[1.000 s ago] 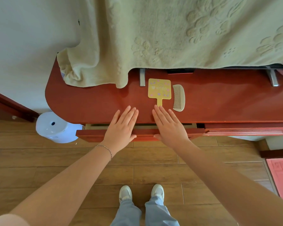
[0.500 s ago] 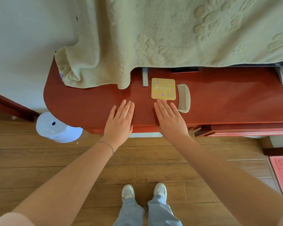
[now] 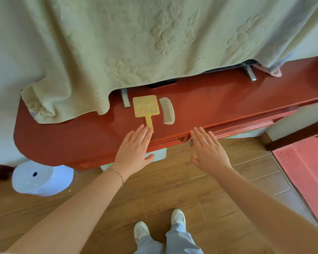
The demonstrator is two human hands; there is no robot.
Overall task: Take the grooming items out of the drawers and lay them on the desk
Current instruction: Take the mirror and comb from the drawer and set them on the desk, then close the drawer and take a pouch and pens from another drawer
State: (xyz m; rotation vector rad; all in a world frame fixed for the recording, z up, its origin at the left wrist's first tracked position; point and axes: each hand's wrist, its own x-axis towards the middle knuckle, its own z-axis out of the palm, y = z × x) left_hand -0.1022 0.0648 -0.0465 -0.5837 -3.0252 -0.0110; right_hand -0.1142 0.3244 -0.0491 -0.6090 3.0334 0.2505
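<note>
Table [image 3: 218, 99] — red lacquered top, front edge toward the person; a pale green embossed towel [image 3: 136, 43] hangs over its rear and left end.

Hand mirror [image 3: 146, 106] — yellow, square head, patterned face up, handle pointing to the front edge. It lies flat on the table, just beside the comb.

Comb [image 3: 167, 110] — cream, curved spine, to the right of the mirror and parallel to it. The two lie side by side, seemingly laid out for easy view.

Left hand [image 3: 134, 151] — flat, palm down over the front edge, holding nothing; its fingers [image 3: 142, 133] lie together and straight, tips at the end of the mirror handle.

Right hand [image 3: 208, 151] — flat, empty, fingers slightly spread, over the table's front moulding where the drawer fronts sit, likely placed to work a drawer.

Drawers — fronts appear flush; contents cannot be seen.

Floor items — a white-blue round container [image 3: 42, 178], wooden boards, a pink mat [image 3: 307, 173].
</note>
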